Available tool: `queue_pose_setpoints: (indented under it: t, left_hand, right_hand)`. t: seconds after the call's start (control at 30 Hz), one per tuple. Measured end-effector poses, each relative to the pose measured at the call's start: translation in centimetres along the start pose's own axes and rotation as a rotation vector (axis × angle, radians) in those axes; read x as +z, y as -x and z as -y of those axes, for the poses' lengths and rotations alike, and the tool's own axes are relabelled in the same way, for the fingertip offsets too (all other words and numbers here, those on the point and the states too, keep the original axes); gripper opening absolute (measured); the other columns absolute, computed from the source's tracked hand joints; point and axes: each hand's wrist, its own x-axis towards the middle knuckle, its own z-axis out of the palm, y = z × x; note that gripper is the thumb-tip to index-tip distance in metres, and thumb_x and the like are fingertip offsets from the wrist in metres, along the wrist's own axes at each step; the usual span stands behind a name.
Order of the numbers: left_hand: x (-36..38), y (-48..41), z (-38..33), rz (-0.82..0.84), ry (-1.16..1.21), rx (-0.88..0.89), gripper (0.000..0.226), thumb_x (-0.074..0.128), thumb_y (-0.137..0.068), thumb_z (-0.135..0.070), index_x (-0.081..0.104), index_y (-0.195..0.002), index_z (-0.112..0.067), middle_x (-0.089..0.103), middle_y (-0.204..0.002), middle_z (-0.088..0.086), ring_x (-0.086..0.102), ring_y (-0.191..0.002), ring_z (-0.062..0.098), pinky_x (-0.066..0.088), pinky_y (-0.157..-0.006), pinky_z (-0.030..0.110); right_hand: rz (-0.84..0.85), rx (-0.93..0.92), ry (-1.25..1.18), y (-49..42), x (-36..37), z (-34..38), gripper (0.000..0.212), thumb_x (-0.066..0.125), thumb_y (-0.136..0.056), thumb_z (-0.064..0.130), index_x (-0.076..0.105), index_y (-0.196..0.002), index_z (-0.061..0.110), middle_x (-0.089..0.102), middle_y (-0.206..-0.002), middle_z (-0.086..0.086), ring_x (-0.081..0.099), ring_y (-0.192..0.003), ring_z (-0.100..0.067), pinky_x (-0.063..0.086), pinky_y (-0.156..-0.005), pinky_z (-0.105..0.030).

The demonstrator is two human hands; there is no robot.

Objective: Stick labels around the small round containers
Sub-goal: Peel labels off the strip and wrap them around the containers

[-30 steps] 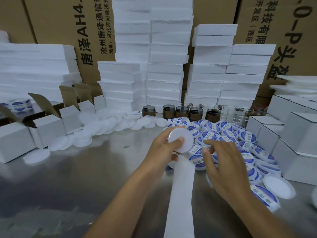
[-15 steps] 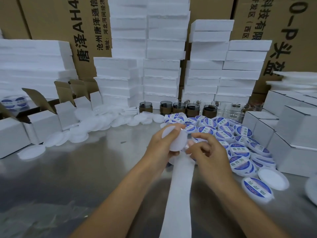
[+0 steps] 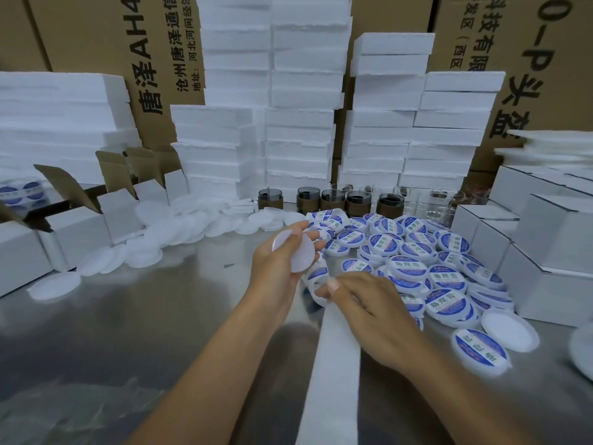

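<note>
white container (image 3: 296,256): blank, round, tilted with its flat face toward you, held up off the table just left of the labelled pile.
left hand (image 3: 272,274): yours, clamped on the white container, with thumb and fingers curled round its rim.
right hand (image 3: 365,306): just below the left hand. Thumb and forefinger are closed together on the top end of the label strip, and the other fingers are curled.
label strip (image 3: 333,364): white band running from the right hand toward you and off the bottom edge. It looks blank from here; can't tell if a label is lifting at the pinch.
labelled pile (image 3: 417,261): blue-and-white containers heaped right of your hands, many touching.
white discs (image 3: 167,232): spread out on the left, well apart from your hands.
steel table (image 3: 112,332): reflective, everything sits on it.
white boxes (image 3: 545,252): stacked at the right edge.
foam slabs (image 3: 301,133): stacks at the back, against cardboard cartons (image 3: 96,43).
dark jars (image 3: 308,200): a row at the foot of the foam slabs.
</note>
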Motion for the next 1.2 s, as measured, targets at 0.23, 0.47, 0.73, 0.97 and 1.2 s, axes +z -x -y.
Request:
queue_pose_setpoints:
  t: [0.23,0.47,0.73,0.97,1.2]
  left_hand:
    - [0.0,-0.1,-0.2,-0.012,0.047,-0.01,0.019,0.048,-0.095,-0.006,0.065,-0.094,-0.012,0.073,-0.075,0.001,0.07,-0.068,0.016,0.055,-0.059,0.023]
    - [-0.1,-0.2,-0.3,-0.043,0.093,-0.043,0.018,0.049,-0.094,-0.003,0.065,-0.093,-0.011,0.073,-0.076,0.005,0.07,-0.068,0.017,0.056,-0.06,0.023]
    - [0.0,-0.3,-0.4,-0.025,-0.028,-0.019,0.02,0.048,-0.092,0.003,0.063,-0.089,-0.009,0.067,-0.062,0.0,0.065,-0.061,0.016,0.056,-0.063,0.027]
    - [0.6,0.9,0.1,0.213,-0.486,-0.215,0.034,0.055,-0.088,-0.047,0.07,-0.09,-0.017,0.073,-0.098,0.007,0.068,-0.095,0.023,0.053,-0.088,0.04]
    - [0.9,1.1,-0.1,0.174,-0.35,-0.166,0.015,0.06,-0.089,-0.014,0.066,-0.076,-0.018,0.071,-0.088,0.009,0.066,-0.077,0.021,0.05,-0.067,0.031]
  right_hand:
    - [0.031,0.207,0.275,-0.8,-0.5,0.4,0.043,0.035,-0.087,0.062,0.066,-0.1,0.035,0.061,-0.082,0.012,0.043,-0.096,-0.007,0.024,-0.099,-0.037]
    - [0.035,0.248,0.647,-2.4,0.4,1.1,0.032,0.049,-0.087,0.046,0.043,-0.07,0.02,0.045,-0.076,0.003,0.049,-0.094,-0.02,0.03,-0.094,-0.038]
    - [-0.044,0.591,-0.628,-3.0,-1.6,1.0,0.036,0.059,-0.088,0.035,0.064,-0.074,0.002,0.069,-0.07,-0.002,0.064,-0.065,-0.019,0.049,-0.065,-0.027]
    - [0.007,0.638,-1.031,-2.0,-1.4,0.9,0.034,0.046,-0.095,0.035,0.07,-0.096,0.01,0.073,-0.094,-0.009,0.07,-0.089,-0.023,0.055,-0.077,-0.033]
    - [0.096,0.537,-0.989,-0.3,-1.1,1.9,0.05,0.067,-0.063,0.045,0.069,-0.101,0.011,0.067,-0.107,-0.019,0.063,-0.091,-0.027,0.052,-0.078,-0.036]
